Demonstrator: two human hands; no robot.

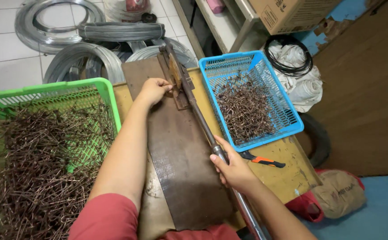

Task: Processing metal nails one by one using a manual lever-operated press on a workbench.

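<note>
The right hand (234,166) grips the long metal lever (203,124), fingers curled around the bar near its lower part. The lever runs diagonally along the right edge of a dark steel plate (180,164) lying on the wooden table (291,171). Further up, the left hand (154,90) rests at the lever's pivot, fingertips bunched together; whether they pinch a wire piece cannot be told. A green basket (47,89) of bent wire pieces stands left, a blue basket (291,120) right. Wire coils (87,58) lie beyond on the floor.

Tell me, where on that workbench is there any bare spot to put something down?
Bare patches: the dark metal plate between the two hands, and the yellow bench corner past the orange-handled pliers. The green plastic basket and blue plastic basket, both holding bent wire, crowd the sides.
</note>
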